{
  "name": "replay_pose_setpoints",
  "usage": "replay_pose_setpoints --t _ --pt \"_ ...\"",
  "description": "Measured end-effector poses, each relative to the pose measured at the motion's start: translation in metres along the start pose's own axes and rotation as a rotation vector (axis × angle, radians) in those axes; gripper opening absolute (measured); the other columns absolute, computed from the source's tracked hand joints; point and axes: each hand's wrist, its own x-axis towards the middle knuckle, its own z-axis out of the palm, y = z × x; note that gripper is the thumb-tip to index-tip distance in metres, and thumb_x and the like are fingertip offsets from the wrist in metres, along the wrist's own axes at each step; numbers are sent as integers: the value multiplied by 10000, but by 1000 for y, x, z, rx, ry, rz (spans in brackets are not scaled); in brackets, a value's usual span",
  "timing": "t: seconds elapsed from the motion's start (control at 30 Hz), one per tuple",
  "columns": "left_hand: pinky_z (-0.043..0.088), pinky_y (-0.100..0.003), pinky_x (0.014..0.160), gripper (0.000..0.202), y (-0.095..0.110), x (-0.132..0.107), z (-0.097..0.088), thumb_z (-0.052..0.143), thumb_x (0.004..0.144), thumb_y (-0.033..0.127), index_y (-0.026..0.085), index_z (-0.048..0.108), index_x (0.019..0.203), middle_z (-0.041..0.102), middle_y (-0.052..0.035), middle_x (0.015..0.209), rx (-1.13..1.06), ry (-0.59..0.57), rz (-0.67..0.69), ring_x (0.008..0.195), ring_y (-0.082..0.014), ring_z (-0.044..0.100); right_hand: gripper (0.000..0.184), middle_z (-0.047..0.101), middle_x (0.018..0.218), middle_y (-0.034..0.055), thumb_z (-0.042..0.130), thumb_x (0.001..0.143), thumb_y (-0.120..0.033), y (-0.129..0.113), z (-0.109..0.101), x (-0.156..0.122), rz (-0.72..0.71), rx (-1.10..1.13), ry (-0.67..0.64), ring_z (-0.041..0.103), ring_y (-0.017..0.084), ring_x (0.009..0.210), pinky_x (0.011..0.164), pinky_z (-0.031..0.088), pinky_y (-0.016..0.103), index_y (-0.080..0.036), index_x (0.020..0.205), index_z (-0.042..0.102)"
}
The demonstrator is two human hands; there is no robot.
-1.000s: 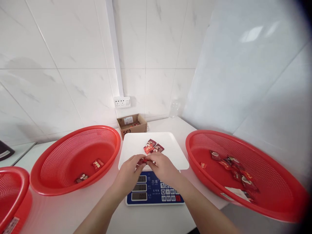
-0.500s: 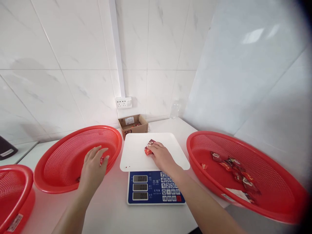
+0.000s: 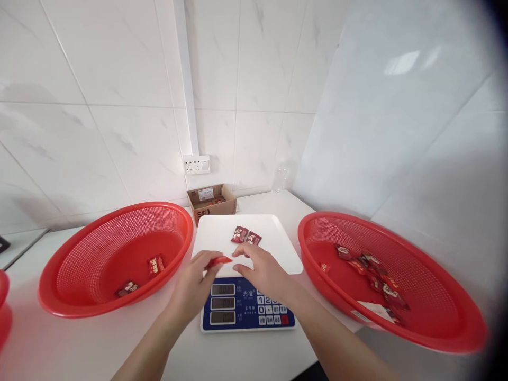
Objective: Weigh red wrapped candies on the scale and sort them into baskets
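Over the front edge of the white scale pan [image 3: 206,233], my left hand [image 3: 194,283] pinches a small red packet [image 3: 223,260] between thumb and fingers. My right hand [image 3: 266,271] faces it from the right with thumb and fingers apart, nothing visible between them. Two dark red packets [image 3: 240,234] lie beyond on the pan. Below, the blue keypad panel of the scale [image 3: 248,312] is partly covered by my right hand. In the left red basket [image 3: 75,254] lie a bright red packet [image 3: 156,265] and a dark packet [image 3: 127,288].
The right red basket [image 3: 432,248] holds several packets and a white paper piece [image 3: 375,310]. Behind the scale stands an open cardboard box [image 3: 212,203] against the tiled wall. A clear plastic container [image 3: 281,179] is in the back corner. Part of another red basket shows at far left.
My left hand has moved from the left basket to the pan, where it grips a red packet. My right hand has drawn back from the packets on the pan and opened.
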Motion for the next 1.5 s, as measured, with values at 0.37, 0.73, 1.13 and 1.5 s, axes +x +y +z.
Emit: replay_pose_setpoints --t 0.37,0.73,1.13,1.5 --pt "460 -532 887 306 -49 -4 -67 451 840 382 234 612 1053 560 -115 1249 322 292 -310 1203 -364 449 425 518 1335 99 551 848 -270 38 0 44 78 -462 -49 460 295 1194 932 407 448 -248 1271 527" --pt "383 -441 1034 295 -8 30 3 470 851 341 223 610 1083 597 -76 1238 69 -34 -22 1221 -252 482 276 662 1092 100 396 938 -256 36 5 43 73 -524 -25 549 264 1019 834 416 378 -223 1109 611" --pt "507 -316 804 302 21 39 29 445 894 380 232 576 1122 696 -21 1024 -345 -195 -83 911 -190 643 268 667 886 14 307 965 -311 8 -7 12 50 -5 65 608 146 774 682 439 262 -219 997 557" --pt "578 -319 696 409 42 18 8 557 837 423 266 550 1214 659 -27 1061 -763 -177 -220 853 -175 636 265 669 997 16 446 903 -328 -26 -18 -13 80 391 132 624 145 849 737 494 274 -220 1101 585"
